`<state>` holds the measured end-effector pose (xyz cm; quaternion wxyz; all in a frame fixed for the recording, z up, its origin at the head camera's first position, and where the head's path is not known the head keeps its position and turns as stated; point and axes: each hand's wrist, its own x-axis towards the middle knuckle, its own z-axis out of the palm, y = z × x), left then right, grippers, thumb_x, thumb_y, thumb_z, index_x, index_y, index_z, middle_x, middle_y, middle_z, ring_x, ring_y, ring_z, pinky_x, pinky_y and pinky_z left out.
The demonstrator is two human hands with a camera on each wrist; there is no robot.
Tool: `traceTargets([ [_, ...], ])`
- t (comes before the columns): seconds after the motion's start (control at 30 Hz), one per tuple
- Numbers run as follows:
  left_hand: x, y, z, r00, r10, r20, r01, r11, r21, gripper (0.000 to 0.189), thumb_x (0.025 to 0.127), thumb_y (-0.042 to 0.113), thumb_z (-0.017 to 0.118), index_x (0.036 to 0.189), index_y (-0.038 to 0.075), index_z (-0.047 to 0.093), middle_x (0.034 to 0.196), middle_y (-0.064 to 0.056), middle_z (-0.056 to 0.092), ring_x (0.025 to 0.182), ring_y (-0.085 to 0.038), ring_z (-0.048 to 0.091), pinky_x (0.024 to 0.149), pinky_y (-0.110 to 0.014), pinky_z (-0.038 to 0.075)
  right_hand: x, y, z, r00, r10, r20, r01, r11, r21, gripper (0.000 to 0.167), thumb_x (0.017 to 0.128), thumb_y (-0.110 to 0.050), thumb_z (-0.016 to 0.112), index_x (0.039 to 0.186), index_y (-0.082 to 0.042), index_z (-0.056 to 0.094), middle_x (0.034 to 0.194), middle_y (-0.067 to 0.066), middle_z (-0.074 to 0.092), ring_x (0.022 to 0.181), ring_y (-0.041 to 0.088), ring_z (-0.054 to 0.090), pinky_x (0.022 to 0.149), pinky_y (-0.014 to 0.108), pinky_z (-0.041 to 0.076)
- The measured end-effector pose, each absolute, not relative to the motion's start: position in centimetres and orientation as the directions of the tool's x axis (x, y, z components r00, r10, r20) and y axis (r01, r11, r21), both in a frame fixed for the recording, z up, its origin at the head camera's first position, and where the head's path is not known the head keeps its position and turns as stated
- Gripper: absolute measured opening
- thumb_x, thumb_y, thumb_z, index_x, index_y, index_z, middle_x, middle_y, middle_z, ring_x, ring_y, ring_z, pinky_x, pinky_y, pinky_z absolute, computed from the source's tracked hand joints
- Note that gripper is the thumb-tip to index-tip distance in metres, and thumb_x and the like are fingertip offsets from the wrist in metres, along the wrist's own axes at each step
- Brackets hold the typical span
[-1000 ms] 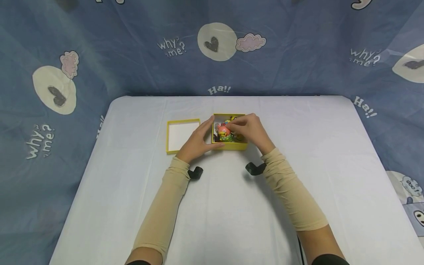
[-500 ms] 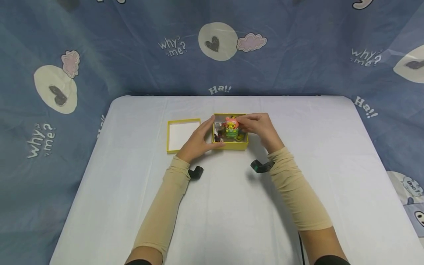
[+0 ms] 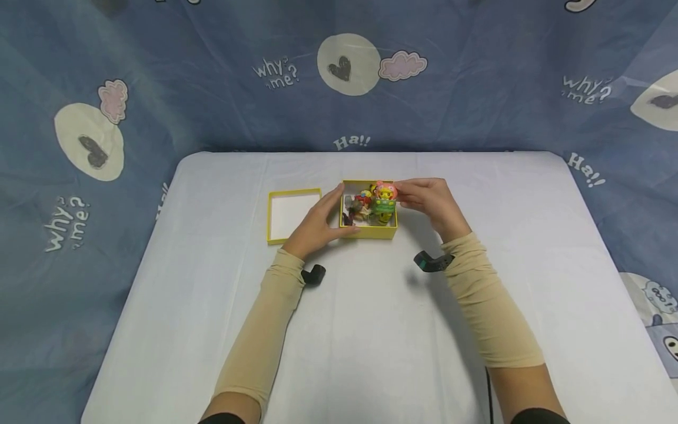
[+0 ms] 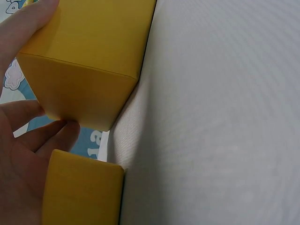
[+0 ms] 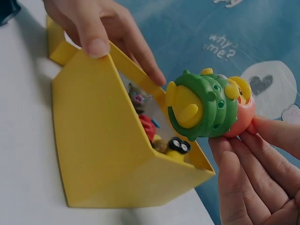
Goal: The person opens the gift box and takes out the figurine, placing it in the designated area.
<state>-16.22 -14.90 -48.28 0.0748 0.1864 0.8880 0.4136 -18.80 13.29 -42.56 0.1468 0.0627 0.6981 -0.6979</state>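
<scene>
My right hand (image 3: 433,201) pinches a toy figurine (image 5: 210,107) with a pink hooded head, yellow face and ringed green body. It is held above the right side of an open yellow box (image 3: 373,233). My left hand (image 3: 313,228) steadies the box at its left end, thumb along the front edge and fingers against the side, as the left wrist view shows up close. Several other small figurines lie inside, among them a red-clad one (image 5: 148,127) and a yellow one with dark goggle-like eyes (image 5: 177,149).
Left of the box lies its yellow-rimmed lid (image 3: 293,213), white inside facing up, partly behind my left hand. A white cloth covers the table (image 3: 360,330). Behind hangs a blue printed curtain (image 3: 222,76).
My right hand has lifted the pink-headed figurine from among the others and carried it to the right, over the box's right side. The left hand stays put on the box.
</scene>
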Motion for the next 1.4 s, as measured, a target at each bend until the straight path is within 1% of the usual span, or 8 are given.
traceTargets([
  [0.17, -16.3, -14.9, -48.2, -0.919, 0.394, 0.019, 0.268, 0.588, 0.763, 0.11, 0.084, 0.056, 0.081, 0.166, 0.031, 0.013, 0.174, 0.01, 0.014, 0.162, -0.019, 0.017, 0.134, -0.042, 0.017, -18.7, 14.4, -42.5, -0.943, -0.111, -0.313, 0.316, -0.013, -0.949, 0.033, 0.092, -0.026, 0.08, 0.115, -0.002, 0.077, 0.094, -0.003, 0.081, 0.088, 0.01, 0.077, 0.08, 0.023, 0.064],
  [0.37, -16.2, -14.9, -48.1, -0.919, 0.394, 0.024, 0.268, 0.579, 0.77, 0.11, 0.084, 0.054, 0.082, 0.166, 0.03, 0.014, 0.174, 0.008, 0.015, 0.162, -0.02, 0.017, 0.134, -0.042, 0.017, -18.6, 15.6, -42.6, -0.937, -0.104, -0.333, 0.34, -0.062, -0.938, 0.027, 0.092, -0.024, 0.081, 0.111, -0.005, 0.08, 0.095, -0.003, 0.08, 0.087, 0.009, 0.076, 0.079, 0.021, 0.064],
  [0.6, -16.2, -14.9, -48.1, -0.92, 0.391, 0.014, 0.264, 0.594, 0.76, 0.109, 0.084, 0.056, 0.081, 0.166, 0.033, 0.012, 0.175, 0.004, 0.016, 0.162, -0.024, 0.018, 0.134, -0.046, 0.018, -18.6, 17.0, -43.0, -0.93, -0.086, -0.357, 0.361, -0.033, -0.932, 0.021, 0.092, -0.028, 0.08, 0.104, -0.011, 0.081, 0.097, -0.004, 0.08, 0.088, 0.008, 0.076, 0.08, 0.021, 0.064],
  [0.77, -16.2, -15.0, -48.2, -0.922, 0.387, 0.015, 0.261, 0.594, 0.761, 0.109, 0.085, 0.056, 0.081, 0.167, 0.031, 0.013, 0.175, 0.002, 0.017, 0.162, -0.024, 0.018, 0.133, -0.046, 0.018, -18.6, 17.7, -43.3, -0.924, -0.076, -0.375, 0.376, -0.002, -0.927, 0.024, 0.093, -0.029, 0.08, 0.107, -0.01, 0.081, 0.096, -0.006, 0.079, 0.088, 0.007, 0.075, 0.083, 0.022, 0.064],
  [0.9, -16.2, -14.9, -48.2, -0.922, 0.387, 0.012, 0.259, 0.594, 0.762, 0.109, 0.085, 0.054, 0.081, 0.167, 0.031, 0.013, 0.175, 0.005, 0.016, 0.162, -0.024, 0.018, 0.134, -0.045, 0.018, -18.7, 18.2, -43.7, -0.92, -0.064, -0.387, 0.387, 0.015, -0.922, 0.024, 0.093, -0.027, 0.079, 0.109, -0.009, 0.081, 0.095, -0.007, 0.079, 0.088, 0.006, 0.075, 0.085, 0.023, 0.064],
  [1.1, -16.2, -14.9, -48.1, -0.921, 0.39, 0.008, 0.255, 0.585, 0.77, 0.11, 0.084, 0.055, 0.082, 0.167, 0.032, 0.013, 0.174, 0.009, 0.015, 0.162, -0.023, 0.017, 0.134, -0.045, 0.018, -18.8, 19.0, -44.5, -0.913, -0.066, -0.402, 0.403, -0.005, -0.915, 0.019, 0.093, -0.022, 0.08, 0.107, -0.009, 0.081, 0.097, -0.007, 0.079, 0.09, 0.006, 0.074, 0.081, 0.02, 0.063],
  [1.27, -16.2, -14.9, -48.2, -0.921, 0.39, 0.014, 0.26, 0.584, 0.769, 0.11, 0.084, 0.055, 0.082, 0.167, 0.032, 0.013, 0.175, 0.004, 0.016, 0.162, -0.023, 0.017, 0.133, -0.046, 0.019, -18.9, 20.0, -45.0, -0.894, -0.067, -0.443, 0.445, -0.006, -0.896, 0.009, 0.093, -0.022, 0.079, 0.101, -0.017, 0.081, 0.097, -0.01, 0.078, 0.091, 0.004, 0.074, 0.083, 0.019, 0.063],
  [1.4, -16.2, -14.9, -48.2, -0.922, 0.388, 0.013, 0.258, 0.587, 0.768, 0.111, 0.084, 0.055, 0.082, 0.167, 0.032, 0.013, 0.175, 0.002, 0.017, 0.162, -0.021, 0.017, 0.134, -0.045, 0.019, -19.0, 20.9, -45.5, -0.877, -0.064, -0.476, 0.479, -0.032, -0.877, 0.004, 0.093, -0.019, 0.079, 0.096, -0.017, 0.081, 0.094, -0.009, 0.079, 0.089, 0.003, 0.074, 0.083, 0.019, 0.063],
])
